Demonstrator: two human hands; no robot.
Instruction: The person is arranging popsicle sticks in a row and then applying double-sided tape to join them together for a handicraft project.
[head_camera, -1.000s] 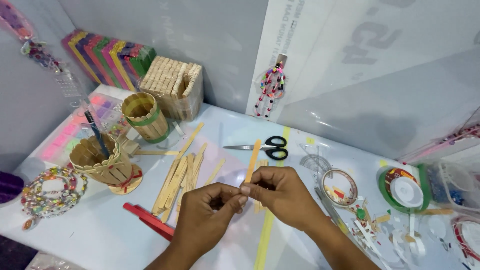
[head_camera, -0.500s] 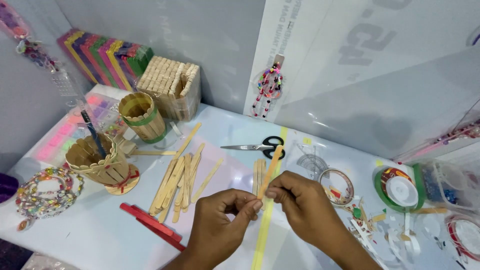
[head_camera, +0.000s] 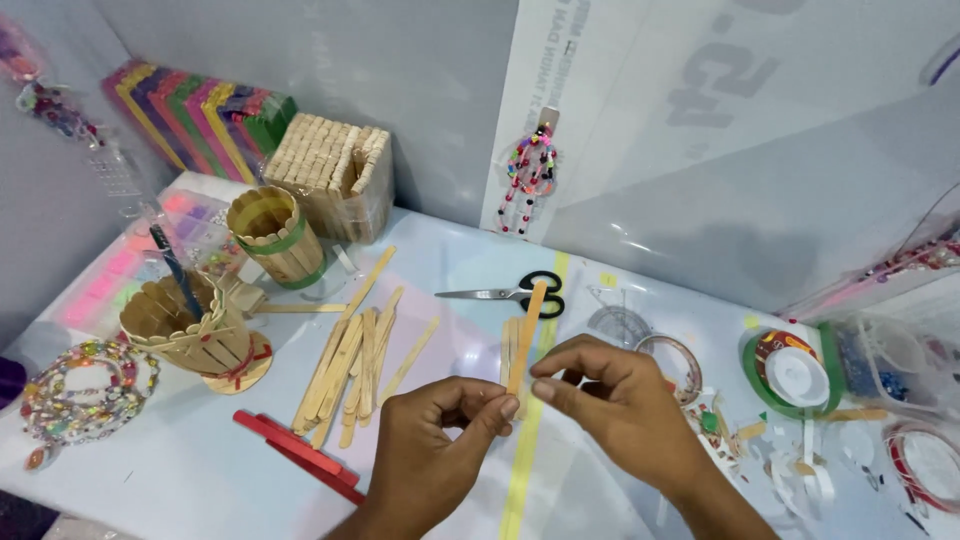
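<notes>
Here the person's two hands meet over the pale surface (head_camera: 620, 260), pinching the lower end of a flat wooden craft stick (head_camera: 527, 335) that stands tilted, its upper end pointing away toward the black-handled scissors (head_camera: 515, 293).

Far to the left of the fingers lie a beaded ring (head_camera: 75, 392) and a small holder built from sticks (head_camera: 185, 330) with a dark pen in it; a second round stick cup (head_camera: 272, 235) with a green band stands beyond it. Nearer on that side, a loose heap of plain sticks (head_camera: 350, 360) is spread out, and two red sticks (head_camera: 295, 455) lie just below the heap.

The left hand (head_camera: 430, 450) has its thumb and forefinger pressed together on the stick's bottom end. The right hand (head_camera: 620, 405) pinches the same end from the other side, its fingertips touching or nearly touching those of the left. Another plain stick or two lie flat just behind the held one.

To the right of the fingers sit a clear tape ring (head_camera: 672, 355) and a green tape roll (head_camera: 790, 372).

The stick looks very light, stiff and thin, with a dry, unslippery face; it would likely snap if bent hard across its flat. A pinch on the broad faces near one end, as shown, seems the surest hold.
</notes>
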